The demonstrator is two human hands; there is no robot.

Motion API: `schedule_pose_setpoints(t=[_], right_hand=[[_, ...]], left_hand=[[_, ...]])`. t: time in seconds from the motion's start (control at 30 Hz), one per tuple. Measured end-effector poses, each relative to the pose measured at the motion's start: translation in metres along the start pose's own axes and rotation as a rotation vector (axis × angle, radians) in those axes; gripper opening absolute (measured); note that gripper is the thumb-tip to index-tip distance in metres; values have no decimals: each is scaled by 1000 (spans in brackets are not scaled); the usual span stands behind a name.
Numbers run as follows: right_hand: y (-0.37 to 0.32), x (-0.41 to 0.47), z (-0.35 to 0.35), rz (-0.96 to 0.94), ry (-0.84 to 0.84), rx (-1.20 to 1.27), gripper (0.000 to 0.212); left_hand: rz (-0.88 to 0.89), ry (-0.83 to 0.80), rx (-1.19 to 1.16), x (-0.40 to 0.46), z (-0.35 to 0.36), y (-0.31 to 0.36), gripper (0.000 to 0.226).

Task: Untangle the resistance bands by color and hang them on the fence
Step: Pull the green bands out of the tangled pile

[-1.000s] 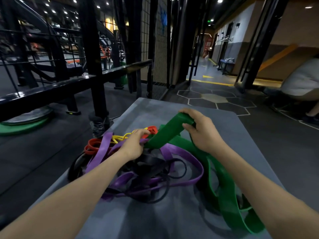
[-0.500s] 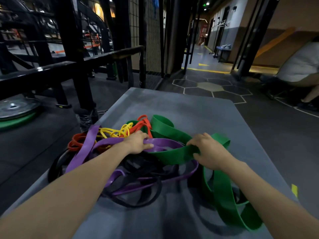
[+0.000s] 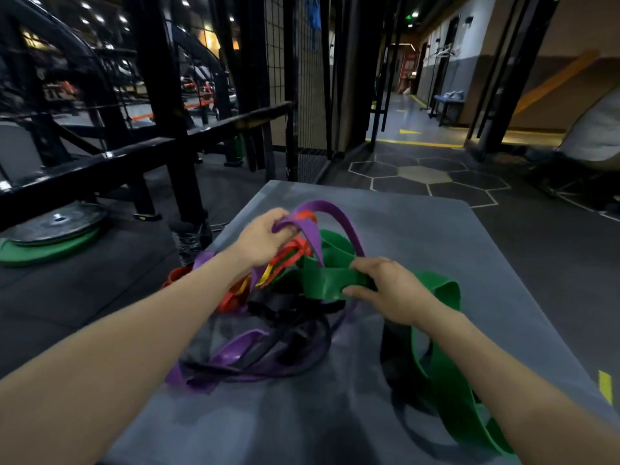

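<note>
A tangle of resistance bands lies on a grey mat [image 3: 419, 229]. My left hand [image 3: 265, 239] grips a purple band [image 3: 335, 213] and lifts its loop above the pile. My right hand [image 3: 392, 290] holds a wide green band [image 3: 328, 283] that runs off to the right and down toward the mat's near edge. Red bands [image 3: 292, 256] and a yellow one [image 3: 265, 275] hang under my left hand. Black bands [image 3: 288, 333] and more purple lie flat at the pile's bottom. The black fence rail [image 3: 151, 152] runs along the left.
Black posts and a wire-mesh panel [image 3: 308, 95] stand behind the mat on the left. A weight plate [image 3: 57, 223] lies on a green disc on the floor at left. A person in white [image 3: 597, 129] sits at far right. A corridor opens ahead.
My left hand has taken the purple band and raised it off the pile. My right hand still holds the green band, now lifted slightly. The view has tilted up.
</note>
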State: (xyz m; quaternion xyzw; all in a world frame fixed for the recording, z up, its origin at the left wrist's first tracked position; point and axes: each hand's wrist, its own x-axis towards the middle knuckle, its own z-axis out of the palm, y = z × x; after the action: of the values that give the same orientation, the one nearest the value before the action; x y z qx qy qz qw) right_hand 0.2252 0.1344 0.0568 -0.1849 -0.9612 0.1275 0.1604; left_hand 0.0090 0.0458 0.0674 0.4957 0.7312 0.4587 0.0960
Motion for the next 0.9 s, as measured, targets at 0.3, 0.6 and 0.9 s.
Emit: schedule_pose_setpoints(t=[0.3, 0.6, 0.9], right_hand=[[-3, 4, -26, 195, 327, 163, 19], [-12, -6, -48, 104, 311, 375, 11], [-16, 1, -95, 26, 437, 713, 9]], left_hand=[[-475, 378, 88, -12, -69, -38, 25], [-153, 75, 417, -31, -19, -3, 65], [96, -272, -123, -19, 24, 11, 28]])
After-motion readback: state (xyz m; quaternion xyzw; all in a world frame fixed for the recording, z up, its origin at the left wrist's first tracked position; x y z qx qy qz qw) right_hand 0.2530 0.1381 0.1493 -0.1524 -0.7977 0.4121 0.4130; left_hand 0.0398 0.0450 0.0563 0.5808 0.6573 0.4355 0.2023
